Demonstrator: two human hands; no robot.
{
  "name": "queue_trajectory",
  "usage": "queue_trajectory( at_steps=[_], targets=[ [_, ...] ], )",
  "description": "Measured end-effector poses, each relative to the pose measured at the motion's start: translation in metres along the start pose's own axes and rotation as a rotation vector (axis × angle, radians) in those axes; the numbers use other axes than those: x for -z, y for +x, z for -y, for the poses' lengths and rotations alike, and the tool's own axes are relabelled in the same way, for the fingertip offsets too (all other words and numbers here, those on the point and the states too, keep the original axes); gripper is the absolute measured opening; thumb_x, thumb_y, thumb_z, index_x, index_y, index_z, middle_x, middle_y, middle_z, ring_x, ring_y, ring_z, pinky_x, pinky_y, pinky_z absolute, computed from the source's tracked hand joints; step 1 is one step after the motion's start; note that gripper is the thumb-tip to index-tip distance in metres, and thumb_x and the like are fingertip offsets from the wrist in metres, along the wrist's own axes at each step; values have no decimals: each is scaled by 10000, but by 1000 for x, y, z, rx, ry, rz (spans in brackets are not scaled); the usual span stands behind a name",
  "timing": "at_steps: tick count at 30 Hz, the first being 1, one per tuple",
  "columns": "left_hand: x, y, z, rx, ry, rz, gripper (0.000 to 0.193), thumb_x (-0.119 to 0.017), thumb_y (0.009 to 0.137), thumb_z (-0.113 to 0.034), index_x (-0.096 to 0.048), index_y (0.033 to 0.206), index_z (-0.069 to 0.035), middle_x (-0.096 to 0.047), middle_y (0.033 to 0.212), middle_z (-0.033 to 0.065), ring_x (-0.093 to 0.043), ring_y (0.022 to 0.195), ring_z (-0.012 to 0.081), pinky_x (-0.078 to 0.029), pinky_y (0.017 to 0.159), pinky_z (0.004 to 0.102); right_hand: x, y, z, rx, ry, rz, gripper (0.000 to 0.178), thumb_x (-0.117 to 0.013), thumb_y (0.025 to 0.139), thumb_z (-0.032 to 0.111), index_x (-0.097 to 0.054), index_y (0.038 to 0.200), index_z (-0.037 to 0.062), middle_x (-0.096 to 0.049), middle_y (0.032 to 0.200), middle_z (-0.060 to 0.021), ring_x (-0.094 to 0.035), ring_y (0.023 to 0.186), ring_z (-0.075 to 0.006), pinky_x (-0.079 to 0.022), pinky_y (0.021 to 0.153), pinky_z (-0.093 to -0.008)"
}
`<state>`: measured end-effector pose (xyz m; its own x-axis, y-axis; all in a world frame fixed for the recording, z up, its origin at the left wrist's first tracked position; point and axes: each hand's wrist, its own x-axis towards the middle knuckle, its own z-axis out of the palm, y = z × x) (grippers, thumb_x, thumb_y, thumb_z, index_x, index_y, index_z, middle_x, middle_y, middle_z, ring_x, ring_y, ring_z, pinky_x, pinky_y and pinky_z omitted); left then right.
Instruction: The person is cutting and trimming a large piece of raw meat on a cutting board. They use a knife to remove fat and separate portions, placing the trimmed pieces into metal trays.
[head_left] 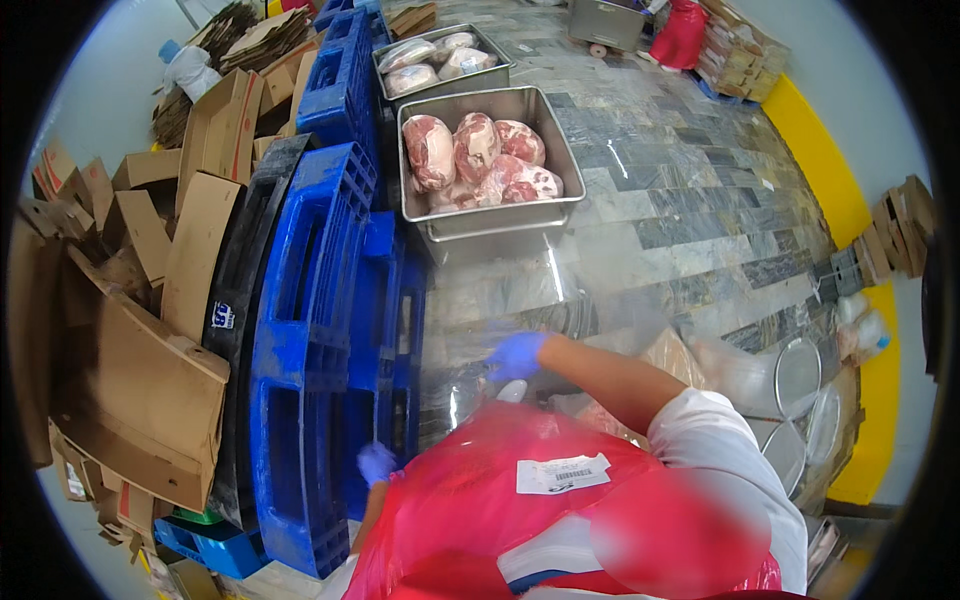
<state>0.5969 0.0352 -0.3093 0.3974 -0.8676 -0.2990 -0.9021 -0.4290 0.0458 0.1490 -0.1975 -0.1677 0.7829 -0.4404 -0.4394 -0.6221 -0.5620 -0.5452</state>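
My right hand (516, 356), in a blue glove, reaches leftward in front of my red plastic apron (470, 460). Its fingers look apart, though motion softens them, and I see nothing held. Low at my left side, my gloved left hand (377, 463) is beside the stood-up blue pallets (300, 400); its fingers are too blurred to read. Beyond my hands, a deep metal tub (485, 222) holds several large pieces of raw meat (477, 147). Behind it, a second metal tub (445, 88) contains several pale wrapped pieces (467, 62).
Flattened and open cardboard boxes (140, 380) pile up left of the pallets. Round-rimmed metal items (797, 378) and plastic sheeting (725, 365) lie at my right. A person in red (682, 35) stands far off beside a metal cart (605, 25) and stacked boxes (740, 55).
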Motion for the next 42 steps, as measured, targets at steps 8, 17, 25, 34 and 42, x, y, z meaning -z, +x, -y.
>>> queue_trajectory(
  at_steps=[8,17,25,34,42],
  targets=[
    [-18,-17,6,-154,66,880,328,-490,998,-312,-695,1004,-54,-714,1003,242,-698,936,424,-556,806,515,-206,-283,-22,-886,257,-322,501,-584,926,526,-707,1227,146,-715,1193,-173,-684,1080,-388,-532,955,-490],
    [62,109,-237,-692,99,274,595,-458,967,-477,-709,1130,37,-667,1190,305,-616,1167,466,-472,1042,505,-508,-370,158,-1234,1121,-1148,470,-645,970,373,-705,1161,-52,-737,881,-135,-701,708,-189,-575,628,-343],
    [21,30,-415,-1244,39,458,507,-587,952,-459,-732,1157,-18,-721,1139,230,-688,1077,393,-520,979,430,-700,-221,442,-1978,1816,-1317,379,-557,997,345,-691,1138,19,-708,863,-140,-662,712,-281,-546,654,-434],
    [-112,-5,-394,-1355,281,1013,505,-563,969,-428,-740,1105,25,-760,986,202,-727,887,280,-546,863,416,-666,56,647,-1793,1525,-542,426,-447,1005,405,-724,1049,84,-744,961,-179,-709,879,-414,-555,809,-511],
    [-173,55,-380,-1602,1094,815,519,-536,1004,-473,-743,975,2,-734,888,165,-677,706,242,-532,631,398,-581,65,607,-2157,2268,-1818,461,-635,950,399,-713,1099,-29,-731,877,-149,-692,702,-214,-563,668,-371]
  ],
)
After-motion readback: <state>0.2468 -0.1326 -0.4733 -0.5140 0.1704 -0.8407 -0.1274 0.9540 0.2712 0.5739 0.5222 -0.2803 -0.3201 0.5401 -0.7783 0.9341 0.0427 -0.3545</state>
